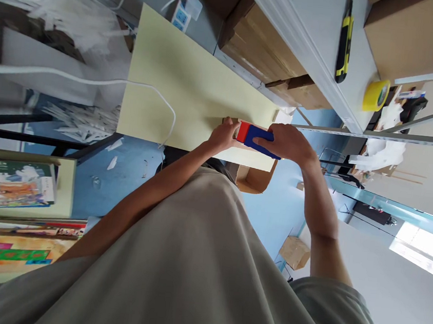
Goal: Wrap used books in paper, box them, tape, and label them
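Note:
A slim blue-and-red box [246, 132] is held between my two hands above the pale yellow tabletop [194, 82]. My left hand [224, 133] is closed at its red end, where brownish and whitish parts show beside the fingers; I cannot tell whether these belong to the box. From the other side, my right hand [285, 142] grips the blue end, thumb on the upper face and fingers over the far edge. A white cable [158, 91] lies across the tabletop, left of my left hand.
Cardboard boxes [265, 43] line the table's far side. A grey shelf [323, 34] bears a yellow-black utility knife [345, 41] and yellow tape [376, 95]. An open carton [253, 180] stands below the near edge. Books [13, 184] lie at left; a power strip [180, 18] sits behind.

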Motion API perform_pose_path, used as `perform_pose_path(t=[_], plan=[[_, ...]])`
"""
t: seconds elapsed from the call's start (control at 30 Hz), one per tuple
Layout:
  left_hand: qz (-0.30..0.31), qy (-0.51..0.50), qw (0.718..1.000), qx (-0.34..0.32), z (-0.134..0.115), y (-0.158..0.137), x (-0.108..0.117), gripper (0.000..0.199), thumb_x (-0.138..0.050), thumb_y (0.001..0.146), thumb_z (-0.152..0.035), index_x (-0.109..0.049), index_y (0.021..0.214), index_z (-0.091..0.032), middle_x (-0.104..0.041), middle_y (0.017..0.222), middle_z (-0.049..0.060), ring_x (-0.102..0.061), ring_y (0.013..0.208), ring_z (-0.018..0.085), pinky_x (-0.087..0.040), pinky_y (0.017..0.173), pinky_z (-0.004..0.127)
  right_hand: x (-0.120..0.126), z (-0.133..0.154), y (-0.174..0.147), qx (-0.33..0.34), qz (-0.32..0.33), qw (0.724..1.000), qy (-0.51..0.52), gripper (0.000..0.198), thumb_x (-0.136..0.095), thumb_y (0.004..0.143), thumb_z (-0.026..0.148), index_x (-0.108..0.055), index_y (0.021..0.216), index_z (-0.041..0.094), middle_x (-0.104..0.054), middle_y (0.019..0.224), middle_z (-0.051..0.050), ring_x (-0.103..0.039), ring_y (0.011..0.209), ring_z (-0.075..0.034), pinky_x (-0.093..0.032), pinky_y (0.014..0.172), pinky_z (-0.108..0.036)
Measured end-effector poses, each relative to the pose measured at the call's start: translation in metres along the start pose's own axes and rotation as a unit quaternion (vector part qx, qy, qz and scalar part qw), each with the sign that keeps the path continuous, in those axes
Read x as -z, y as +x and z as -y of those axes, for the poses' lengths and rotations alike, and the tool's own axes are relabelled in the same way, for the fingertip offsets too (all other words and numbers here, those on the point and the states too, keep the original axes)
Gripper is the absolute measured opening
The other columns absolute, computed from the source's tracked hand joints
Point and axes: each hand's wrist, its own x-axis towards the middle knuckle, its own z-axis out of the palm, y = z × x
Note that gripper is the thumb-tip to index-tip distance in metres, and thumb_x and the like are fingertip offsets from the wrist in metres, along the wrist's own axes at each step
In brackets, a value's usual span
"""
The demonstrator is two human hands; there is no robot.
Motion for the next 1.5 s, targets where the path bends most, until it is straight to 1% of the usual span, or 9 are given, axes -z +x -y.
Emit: perform_pose_path(t=[0.13,0.27,0.47,0.67,0.77,0.87,1.0,1.23,1.5], plan=[[0.03,0.018,0.999,0.017,0.007,0.006,-0.001,0.052,-0.094,0.083,-0.014,-0.079,0.131,-0.024,-0.07,0.124,0.014,-0.071,0.105,0.032,-0.065,0.102,0.047,-0.008,-0.043,0.012,-0.02,0.01,1.0,-0.003,0.062,-0.068,0.109,0.076,-0.085,0.116,0.017,-0.085,0.105,-0.021,-0.079,0.104,-0.041,-0.055,0.088,-0.045],[0.035,0.02,0.999,0.014,0.008,0.009,0.004,0.054,-0.094,0.078,-0.007,-0.079,0.127,-0.021,-0.07,0.122,0.012,-0.069,0.102,0.029,-0.063,0.106,0.047,-0.032,-0.083,0.041,-0.021,0.041,0.999,-0.008,0.069,-0.072,0.103,0.084,-0.087,0.117,0.017,-0.087,0.108,-0.022,-0.08,0.103,-0.039,-0.057,0.085,-0.043],[0.027,0.01,0.999,0.036,0.004,0.0,0.016,0.056,-0.091,0.077,-0.002,-0.079,0.128,-0.022,-0.069,0.119,0.006,-0.071,0.089,0.02,-0.065,0.106,0.042,-0.072,-0.103,0.091,0.006,0.068,0.997,0.019,0.061,-0.075,0.107,0.071,-0.086,0.126,0.014,-0.088,0.121,-0.023,-0.082,0.109,-0.037,-0.06,0.088,-0.041],[-0.119,-0.063,0.98,0.147,-0.007,-0.025,-0.006,0.06,-0.089,0.077,-0.003,-0.075,0.131,-0.025,-0.075,0.112,0.003,-0.076,0.097,0.019,-0.068,0.093,0.033,-0.09,-0.114,0.109,0.055,0.062,0.995,0.053,0.053,-0.073,0.111,0.057,-0.081,0.139,0.013,-0.087,0.13,-0.025,-0.081,0.123,-0.04,-0.06,0.101,-0.044],[-0.215,-0.089,0.951,0.205,-0.014,-0.031,-0.027,0.045,-0.093,0.086,-0.016,-0.074,0.126,-0.023,-0.08,0.115,0.007,-0.08,0.101,0.02,-0.068,0.094,0.032,-0.096,-0.117,0.112,0.086,0.048,0.993,0.064,0.057,-0.071,0.111,0.058,-0.08,0.143,0.012,-0.086,0.129,-0.026,-0.079,0.128,-0.042,-0.059,0.105,-0.046],[-0.284,-0.044,0.93,0.23,-0.017,-0.029,-0.039,0.028,-0.092,0.097,-0.036,-0.077,0.117,-0.022,-0.084,0.113,0.009,-0.082,0.101,0.021,-0.067,0.097,0.034,-0.101,-0.118,0.113,0.106,0.039,0.991,0.064,0.058,-0.067,0.111,0.055,-0.08,0.146,0.011,-0.085,0.133,-0.027,-0.078,0.13,-0.043,-0.059,0.106,-0.048],[-0.322,0.028,0.918,0.231,-0.016,-0.024,-0.04,0.024,-0.086,0.103,-0.046,-0.08,0.106,-0.023,-0.086,0.106,0.008,-0.082,0.098,0.023,-0.068,0.099,0.036,-0.103,-0.12,0.111,0.132,0.031,0.988,0.073,0.057,-0.062,0.113,0.052,-0.078,0.151,0.011,-0.083,0.14,-0.026,-0.078,0.13,-0.043,-0.058,0.104,-0.048],[-0.323,0.082,0.918,0.217,-0.024,-0.024,-0.043,0.019,-0.083,0.104,-0.04,-0.085,0.107,-0.022,-0.086,0.108,0.009,-0.082,0.099,0.024,-0.066,0.101,0.037,-0.103,-0.154,0.105,0.156,0.042,0.981,0.109,0.051,-0.066,0.113,0.06,-0.083,0.127,0.014,-0.085,0.111,-0.021,-0.079,0.105,-0.037,-0.054,0.089,-0.041],[-0.304,0.108,0.921,0.217,-0.034,-0.018,-0.051,0.016,-0.083,0.101,-0.03,-0.09,0.109,-0.018,-0.087,0.107,0.009,-0.082,0.099,0.024,-0.064,0.099,0.035,-0.127,-0.258,0.083,0.128,0.059,0.98,0.139,0.053,-0.066,0.108,0.073,-0.075,0.094,0.022,-0.076,0.083,-0.009,-0.07,0.081,-0.027,-0.046,0.073,-0.037]])
